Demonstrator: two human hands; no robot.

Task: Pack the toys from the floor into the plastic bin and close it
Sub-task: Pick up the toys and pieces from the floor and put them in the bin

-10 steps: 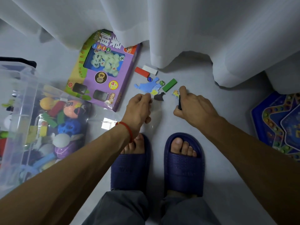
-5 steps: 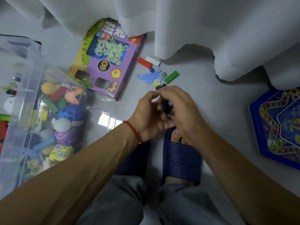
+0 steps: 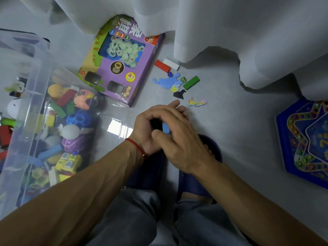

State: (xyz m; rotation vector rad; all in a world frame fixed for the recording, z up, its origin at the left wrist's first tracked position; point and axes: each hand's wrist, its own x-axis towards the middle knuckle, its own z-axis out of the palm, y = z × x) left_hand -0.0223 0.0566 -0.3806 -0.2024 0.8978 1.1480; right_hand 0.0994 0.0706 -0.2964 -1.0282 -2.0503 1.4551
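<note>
My left hand (image 3: 150,126) and my right hand (image 3: 184,141) are brought together above my feet, both curled round a small blue block (image 3: 166,128) and a dark piece beside it. On the floor beyond them lie a red block (image 3: 161,65), a white block (image 3: 171,64), a green block (image 3: 191,82), a blue puzzle piece (image 3: 168,82), a black piece (image 3: 179,94), a colourful puzzle piece (image 3: 197,102) and two marbles (image 3: 183,79). The clear plastic bin (image 3: 33,96) stands open at the left, holding several toys.
A purple chess-set box (image 3: 122,59) lies between the bin and the loose pieces. A blue star-shaped game board (image 3: 305,141) sits at the right edge. White curtains (image 3: 230,32) hang along the far side. My blue slippers (image 3: 195,178) are under my hands.
My hands left the floor pieces and came together over my feet, holding small pieces. The colourful puzzle piece that my right hand touched now lies uncovered on the floor.
</note>
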